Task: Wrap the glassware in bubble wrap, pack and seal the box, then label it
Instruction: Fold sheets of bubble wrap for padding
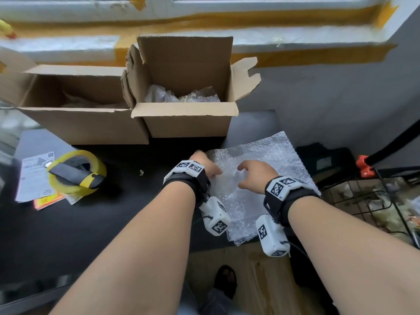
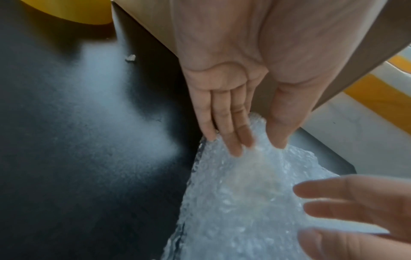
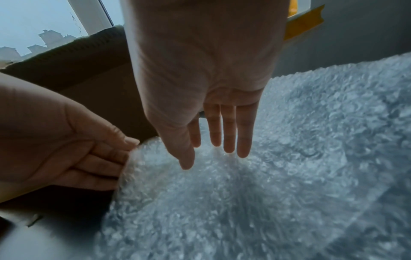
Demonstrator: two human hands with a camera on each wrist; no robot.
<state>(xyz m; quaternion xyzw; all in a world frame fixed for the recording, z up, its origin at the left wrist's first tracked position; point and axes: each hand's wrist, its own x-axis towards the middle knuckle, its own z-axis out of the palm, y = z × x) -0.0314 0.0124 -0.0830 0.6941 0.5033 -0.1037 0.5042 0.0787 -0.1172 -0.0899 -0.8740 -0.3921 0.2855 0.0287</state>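
Note:
A sheet of clear bubble wrap [image 1: 268, 169] lies on the black table [image 1: 113, 223] at the right, in front of the open cardboard box [image 1: 188, 123]. My left hand [image 1: 208, 165] pinches the sheet's near-left edge between thumb and fingers [image 2: 229, 133]. My right hand [image 1: 250, 176] is over the middle of the sheet with its fingers [image 3: 229, 140] straight and spread, the tips at the bubble wrap [image 3: 289, 158]. The wrap bulges between the two hands; what lies under it is hidden. Wrapped bundles [image 1: 181, 96] lie inside the box.
A second open cardboard box [image 1: 75, 123] stands left of the first. A yellow tape roll with a black and yellow cutter [image 1: 77, 176] and printed paper labels [image 1: 34, 178] lie at the left. A wire basket [image 1: 375, 201] stands off the table's right edge.

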